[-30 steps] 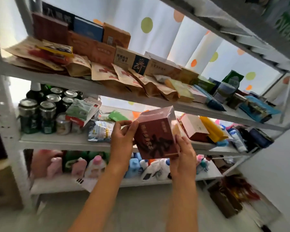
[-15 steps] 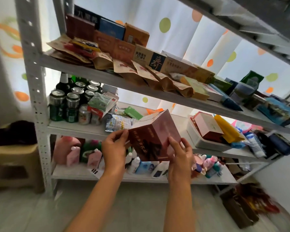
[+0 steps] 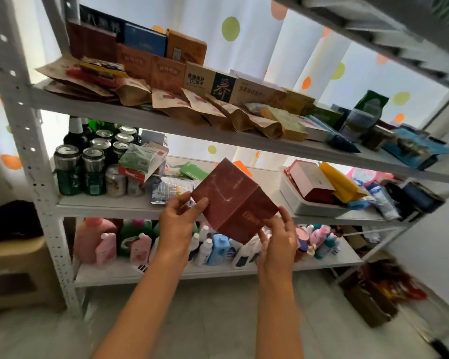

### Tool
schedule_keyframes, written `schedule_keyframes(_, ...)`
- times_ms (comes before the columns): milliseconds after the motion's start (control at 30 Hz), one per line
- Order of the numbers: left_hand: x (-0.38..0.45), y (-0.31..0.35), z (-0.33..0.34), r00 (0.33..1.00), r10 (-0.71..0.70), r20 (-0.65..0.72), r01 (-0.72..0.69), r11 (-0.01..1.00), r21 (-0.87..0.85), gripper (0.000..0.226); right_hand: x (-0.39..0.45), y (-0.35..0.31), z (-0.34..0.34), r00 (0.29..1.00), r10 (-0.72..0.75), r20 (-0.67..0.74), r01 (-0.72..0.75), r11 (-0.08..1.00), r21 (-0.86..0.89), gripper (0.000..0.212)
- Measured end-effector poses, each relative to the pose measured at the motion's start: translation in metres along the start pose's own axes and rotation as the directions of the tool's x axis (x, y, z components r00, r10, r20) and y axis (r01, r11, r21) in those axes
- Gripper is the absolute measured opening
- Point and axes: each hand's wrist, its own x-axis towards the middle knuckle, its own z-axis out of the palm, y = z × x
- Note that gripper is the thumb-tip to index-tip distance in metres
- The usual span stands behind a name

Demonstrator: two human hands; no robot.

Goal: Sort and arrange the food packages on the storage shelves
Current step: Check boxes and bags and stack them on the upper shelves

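Dark red box point(image 3: 231, 200) gripped two-handed, tilted, in front of the middle shelf point(image 3: 109, 207).
Left edge pinched by left hand point(image 3: 178, 224); lower right corner clasped by right hand point(image 3: 279, 240), fingers curled.

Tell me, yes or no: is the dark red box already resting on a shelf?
No, the dark red box is held in the air between the left hand and right hand.

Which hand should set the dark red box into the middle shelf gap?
Right, probably: right hand grips the dark red box from below, nearest the bare middle shelf. Left hand only pinches its left corner.
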Motion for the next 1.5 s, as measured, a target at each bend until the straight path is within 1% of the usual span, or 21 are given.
schedule_keyframes(67,0.001,-0.001,0.003,1.000,-0.014,0.026,0.014,1.000,0.007,0.045,0.002,-0.004,-0.004,0.999,0.011,-0.040,-0.009,0.999,0.034,0.038)
schedule_keyframes(133,0.002,-0.004,0.007,0.999,-0.005,0.050,0.004,1.000,0.017,0.043,0.004,-0.007,-0.007,0.999,0.009,-0.051,-0.006,0.998,0.057,0.036)
schedule_keyframes(267,0.007,-0.014,0.011,0.998,-0.018,0.053,0.017,1.000,0.027,0.044,0.004,-0.006,-0.009,0.999,0.004,-0.038,0.000,0.995,0.100,0.047)
schedule_keyframes(333,0.008,-0.017,0.013,0.999,-0.019,0.042,0.017,0.999,0.028,0.043,0.005,-0.005,-0.011,1.000,0.005,-0.028,-0.002,0.995,0.099,0.049)
schedule_keyframes(500,0.007,-0.015,0.014,0.998,-0.059,-0.014,0.059,0.998,-0.003,0.027,0.012,-0.001,-0.014,0.999,0.053,0.004,-0.052,0.987,0.155,0.051)
schedule_keyframes(600,0.010,-0.015,0.012,0.996,-0.079,-0.031,0.077,0.996,-0.046,0.016,0.015,0.005,-0.011,0.999,0.026,-0.041,-0.020,0.990,0.138,0.059)
schedule_keyframes(700,0.011,-0.015,0.009,0.997,-0.073,0.004,0.073,0.996,-0.049,0.007,0.014,0.006,-0.007,0.996,0.004,-0.089,0.004,0.996,0.085,0.053)
schedule_keyframes(733,0.013,-0.016,0.007,0.997,-0.071,0.020,0.072,0.996,-0.047,0.011,0.013,0.005,-0.006,0.995,0.006,-0.095,0.001,0.998,0.071,0.049)
schedule_keyframes(833,0.018,-0.020,0.003,0.996,-0.072,0.055,0.072,0.997,0.001,0.035,0.014,0.002,-0.004,0.993,0.006,-0.114,0.000,0.998,0.059,0.038)
schedule_keyframes(967,0.020,-0.024,-0.002,0.999,-0.026,0.043,0.020,0.991,0.136,0.051,0.017,0.004,0.002,0.993,0.008,-0.117,-0.002,0.998,0.056,0.032)
schedule_keyframes(1033,0.022,-0.024,-0.005,1.000,-0.014,0.026,0.010,0.987,0.159,0.057,0.015,0.005,0.008,0.995,0.004,-0.104,0.002,0.999,0.052,0.032)
schedule_keyframes(1100,0.025,-0.021,-0.010,1.000,-0.024,0.009,0.022,0.986,0.163,0.053,0.012,0.006,0.013,0.995,0.002,-0.095,0.004,0.997,0.071,0.033)
schedule_keyframes(1200,0.029,-0.016,-0.016,0.999,-0.045,-0.012,0.046,0.989,0.143,0.041,0.008,0.006,0.018,0.998,0.012,-0.064,-0.004,0.993,0.116,0.022)
schedule_keyframes(1300,0.029,-0.012,-0.018,0.998,-0.054,-0.018,0.056,0.993,0.107,0.029,0.005,0.005,0.021,0.999,0.005,-0.041,0.001,0.991,0.137,0.029)
schedule_keyframes(1367,0.028,-0.010,-0.018,0.998,-0.059,-0.012,0.059,0.992,0.109,0.029,0.004,0.007,0.023,0.999,-0.004,-0.032,0.008,0.993,0.121,0.029)
schedule_keyframes(1500,0.028,-0.007,-0.018,0.997,-0.068,-0.027,0.070,0.992,0.108,0.032,0.006,0.009,0.022,1.000,-0.005,-0.013,0.006,0.995,0.102,0.036)
